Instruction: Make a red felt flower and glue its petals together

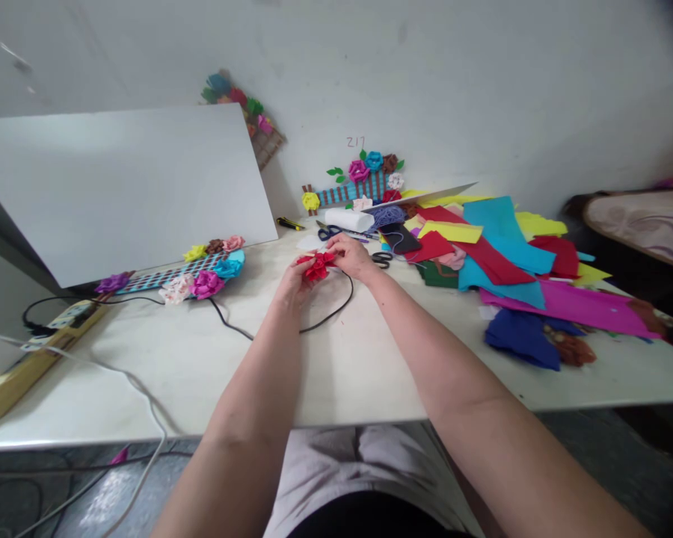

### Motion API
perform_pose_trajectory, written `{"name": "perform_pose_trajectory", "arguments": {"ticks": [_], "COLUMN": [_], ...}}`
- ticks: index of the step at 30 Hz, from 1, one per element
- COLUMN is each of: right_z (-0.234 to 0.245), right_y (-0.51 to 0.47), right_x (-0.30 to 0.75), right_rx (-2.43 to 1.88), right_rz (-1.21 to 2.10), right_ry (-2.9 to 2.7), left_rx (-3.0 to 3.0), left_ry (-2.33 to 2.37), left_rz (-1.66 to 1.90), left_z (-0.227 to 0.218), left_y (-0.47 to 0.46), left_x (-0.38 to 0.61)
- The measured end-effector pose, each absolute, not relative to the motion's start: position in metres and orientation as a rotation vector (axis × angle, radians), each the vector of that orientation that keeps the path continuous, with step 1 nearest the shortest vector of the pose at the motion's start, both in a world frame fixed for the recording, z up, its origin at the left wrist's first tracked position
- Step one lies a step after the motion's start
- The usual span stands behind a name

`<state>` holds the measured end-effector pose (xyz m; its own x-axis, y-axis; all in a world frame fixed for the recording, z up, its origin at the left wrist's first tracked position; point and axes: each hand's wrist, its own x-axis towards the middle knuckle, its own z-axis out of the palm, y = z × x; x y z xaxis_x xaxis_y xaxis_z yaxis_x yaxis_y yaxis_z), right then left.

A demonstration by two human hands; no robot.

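Note:
A red paper flower (pixel 317 267) is held just above the middle of the table. My left hand (pixel 294 282) grips it from its left side, fingers closed. At its upper right edge, my right hand (pixel 348 255) pinches a petal between closed fingertips. Behind my hands lie dark-handled scissors (pixel 330 232), a white roll (pixel 348 219) and a coil of purple-blue cord (pixel 389 217). Another pair of black-handled scissors (pixel 382 259) rests to the right of my right hand.
Coloured crepe paper (pixel 499 254) is heaped on the right. A flowered woven piece (pixel 173 276) lies at left before a white board (pixel 128 187); another (pixel 353 190) leans on the wall. A power strip (pixel 50 344), cables and a yellow cutter (pixel 290 223) share the table.

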<state>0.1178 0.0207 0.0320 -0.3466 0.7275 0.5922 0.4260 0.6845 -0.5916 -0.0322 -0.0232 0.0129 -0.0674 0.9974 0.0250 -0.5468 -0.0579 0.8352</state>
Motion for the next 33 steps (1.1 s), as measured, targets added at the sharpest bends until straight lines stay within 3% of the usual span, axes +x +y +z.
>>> {"name": "perform_pose_trajectory", "arguments": {"ticks": [33], "right_z": [0.032], "right_y": [0.014], "right_x": [0.118], "right_rx": [-0.938], "right_rz": [0.118], "right_ry": [-2.045], "left_rx": [0.933], "left_ry": [0.779], "left_rz": [1.597], "left_z": [0.009], "left_y": [-0.022], "left_x": [-0.033]}}
